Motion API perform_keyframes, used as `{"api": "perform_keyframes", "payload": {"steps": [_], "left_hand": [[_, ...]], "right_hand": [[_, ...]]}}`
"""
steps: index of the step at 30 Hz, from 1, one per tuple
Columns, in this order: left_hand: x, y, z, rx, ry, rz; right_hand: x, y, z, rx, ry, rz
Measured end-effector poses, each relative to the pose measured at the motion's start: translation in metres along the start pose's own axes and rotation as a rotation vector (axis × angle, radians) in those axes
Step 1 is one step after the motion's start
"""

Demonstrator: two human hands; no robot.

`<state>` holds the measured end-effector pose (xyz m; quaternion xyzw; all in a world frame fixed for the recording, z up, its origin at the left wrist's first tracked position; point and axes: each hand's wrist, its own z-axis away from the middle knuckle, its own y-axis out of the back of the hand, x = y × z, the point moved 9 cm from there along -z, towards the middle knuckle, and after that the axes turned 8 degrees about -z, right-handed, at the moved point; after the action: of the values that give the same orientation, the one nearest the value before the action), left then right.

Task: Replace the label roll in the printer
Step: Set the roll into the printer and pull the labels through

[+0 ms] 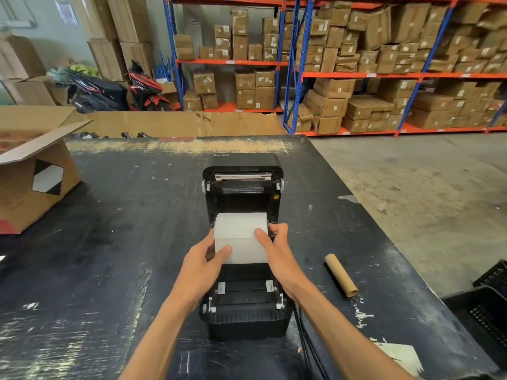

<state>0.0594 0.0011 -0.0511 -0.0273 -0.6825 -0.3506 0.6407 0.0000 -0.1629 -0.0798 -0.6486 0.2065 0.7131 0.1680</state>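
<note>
A black label printer [247,322] stands in the middle of the dark table with its lid swung open toward the back. A white label roll [239,229] sits in the printer's bay. My left hand [204,259] grips the roll's left side with the thumb on the paper. My right hand [275,242] grips its right side, thumb on top. A loose stretch of white paper runs from the roll toward me under both thumbs. An empty brown cardboard core [341,274] lies on the table to the right of the printer.
An open cardboard box [33,176] stands at the table's left. A black plastic crate [485,305] is off the right edge. The printer's cable [308,344] trails down at front right, near a paper scrap [403,357]. Shelves of boxes stand behind.
</note>
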Motion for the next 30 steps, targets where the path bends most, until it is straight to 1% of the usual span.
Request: {"api": "perform_keyframes", "payload": {"steps": [3, 6, 10, 14, 19, 24, 28, 30], "left_hand": [[0.001, -0.001, 0.000, -0.008, 0.027, 0.090], [-0.001, 0.001, 0.000, 0.038, 0.030, 0.137], [-0.002, 0.004, 0.000, 0.084, 0.028, 0.078], [-0.008, 0.003, -0.001, 0.109, 0.076, 0.067], [-0.012, 0.001, -0.002, 0.125, 0.101, 0.076], [-0.009, -0.001, -0.001, 0.120, 0.071, 0.095], [-0.009, 0.001, 0.001, 0.193, 0.072, 0.052], [-0.007, 0.000, 0.000, 0.202, 0.089, -0.009]], "right_hand": [[-0.004, -0.001, 0.000, -0.020, 0.010, 0.008], [-0.007, -0.003, 0.002, -0.039, 0.030, 0.006], [-0.007, -0.003, 0.006, -0.036, 0.050, 0.053], [-0.005, 0.000, 0.002, -0.003, 0.037, 0.126], [-0.001, 0.001, 0.003, 0.001, 0.033, 0.121], [-0.001, 0.001, 0.003, 0.007, 0.051, 0.122], [-0.002, 0.000, 0.004, -0.021, 0.045, 0.137], [-0.003, 0.002, 0.003, -0.027, 0.044, 0.143]]}}
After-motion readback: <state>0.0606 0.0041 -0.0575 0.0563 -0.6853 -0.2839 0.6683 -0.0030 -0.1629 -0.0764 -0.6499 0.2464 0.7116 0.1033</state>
